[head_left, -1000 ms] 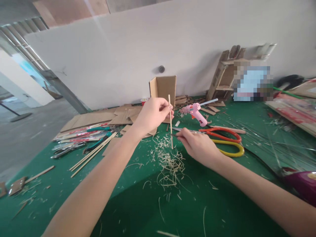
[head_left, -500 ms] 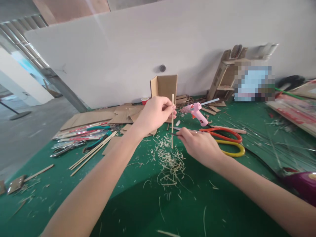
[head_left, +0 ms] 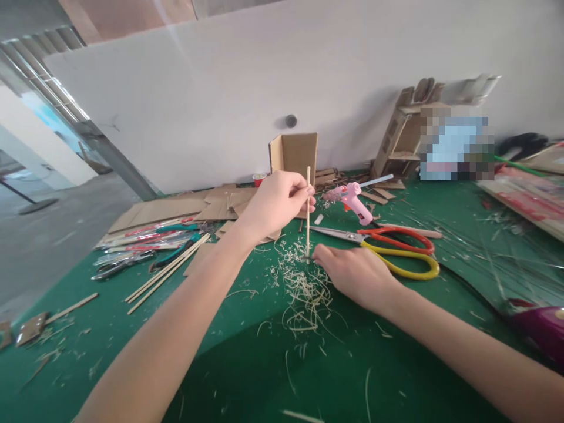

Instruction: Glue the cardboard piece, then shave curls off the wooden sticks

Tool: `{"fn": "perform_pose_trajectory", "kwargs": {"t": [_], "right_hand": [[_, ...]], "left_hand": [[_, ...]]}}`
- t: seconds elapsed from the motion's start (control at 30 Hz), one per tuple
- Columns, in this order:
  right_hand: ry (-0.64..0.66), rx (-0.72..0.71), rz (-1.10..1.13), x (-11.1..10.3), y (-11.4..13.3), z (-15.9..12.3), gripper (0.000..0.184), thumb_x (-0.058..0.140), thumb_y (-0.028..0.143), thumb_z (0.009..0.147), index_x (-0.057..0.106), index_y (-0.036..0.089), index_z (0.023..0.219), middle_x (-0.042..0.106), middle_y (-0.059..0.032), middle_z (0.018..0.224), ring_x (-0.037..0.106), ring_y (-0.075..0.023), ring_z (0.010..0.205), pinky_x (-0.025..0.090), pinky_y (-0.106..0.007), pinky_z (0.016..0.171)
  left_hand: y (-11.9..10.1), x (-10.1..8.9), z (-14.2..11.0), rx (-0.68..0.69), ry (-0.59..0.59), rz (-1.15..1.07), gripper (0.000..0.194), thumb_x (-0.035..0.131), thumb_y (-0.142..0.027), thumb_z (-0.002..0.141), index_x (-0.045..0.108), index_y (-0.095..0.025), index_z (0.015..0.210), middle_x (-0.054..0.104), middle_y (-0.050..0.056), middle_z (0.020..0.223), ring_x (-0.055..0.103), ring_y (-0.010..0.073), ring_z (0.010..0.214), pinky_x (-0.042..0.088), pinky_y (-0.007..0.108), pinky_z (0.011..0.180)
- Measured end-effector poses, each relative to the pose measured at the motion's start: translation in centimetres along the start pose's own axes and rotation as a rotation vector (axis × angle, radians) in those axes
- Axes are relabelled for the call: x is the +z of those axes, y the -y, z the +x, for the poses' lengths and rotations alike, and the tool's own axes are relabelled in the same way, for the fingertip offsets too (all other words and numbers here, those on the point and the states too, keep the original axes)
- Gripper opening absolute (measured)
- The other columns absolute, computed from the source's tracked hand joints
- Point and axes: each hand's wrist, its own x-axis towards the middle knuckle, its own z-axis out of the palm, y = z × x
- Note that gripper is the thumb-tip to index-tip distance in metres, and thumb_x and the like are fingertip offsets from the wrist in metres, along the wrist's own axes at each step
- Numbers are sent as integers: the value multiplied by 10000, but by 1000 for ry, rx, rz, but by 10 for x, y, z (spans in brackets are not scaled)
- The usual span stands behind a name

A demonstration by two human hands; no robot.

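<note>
My left hand (head_left: 286,197) is closed, pinching a thin wooden stick (head_left: 308,223) near its upper end. The stick stands upright over a heap of pale curled shavings (head_left: 308,288). My right hand (head_left: 350,270) is closed on a small dark blade (head_left: 310,259), mostly covered by the fingers. The blade's exposed end meets the stick near its bottom. Just behind my right hand lie scissors (head_left: 396,271) with one orange and one yellow handle. A pink glue gun (head_left: 359,205) with a glue stick in its back rests farther off.
Several wooden sticks (head_left: 165,275), pliers (head_left: 127,264) and cardboard sheets (head_left: 158,210) lie to the left on the green table (head_left: 247,364). A folded cardboard piece (head_left: 299,155) stands against the wall. At the right are a cardboard structure (head_left: 399,141), a black cord (head_left: 471,288) and a purple object (head_left: 540,332).
My right hand has slid down along the stick with the blade, toward the stick's lower end. The scissors' blades show more now. My left hand and the stick have hardly moved.
</note>
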Motion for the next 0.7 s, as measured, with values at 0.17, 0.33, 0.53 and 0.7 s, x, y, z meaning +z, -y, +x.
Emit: {"fn": "perform_pose_trajectory", "kwargs": {"t": [0.17, 0.33, 0.53, 0.7], "right_hand": [[-54, 18, -43, -5, -5, 3, 211, 317, 250, 887, 522, 198, 888, 602, -10, 627, 430, -99, 420, 106, -287, 457], [-138, 144, -65, -10, -10, 9, 265, 281, 303, 909, 515, 182, 938, 626, -23, 665, 446, -105, 433, 97, -282, 462], [-26, -61, 6, 3, -4, 0, 188, 336, 227, 882, 517, 190, 848, 608, -10, 632, 441, -103, 443, 105, -283, 457], [-212, 107, 5, -11, -16, 9, 272, 291, 323, 916, 523, 183, 930, 627, -19, 682, 480, -116, 480, 122, -274, 452]], "left_hand": [[-2, -1, -2, 23, -10, 11, 210, 445, -313, 846, 535, -145, 757, 652, 89, 825, 651, 146, 751, 544, 224, 643], [-2, 0, -2, 12, -23, 32, 192, 448, -301, 843, 540, -149, 770, 657, 79, 824, 648, 141, 754, 539, 223, 659], [3, -2, 1, 7, -12, -7, 204, 467, -319, 833, 551, -142, 777, 652, 87, 823, 654, 150, 750, 547, 231, 654], [1, -2, 1, 12, 10, 7, 227, 447, -326, 842, 568, -145, 778, 655, 85, 848, 652, 148, 775, 545, 223, 670]]}}
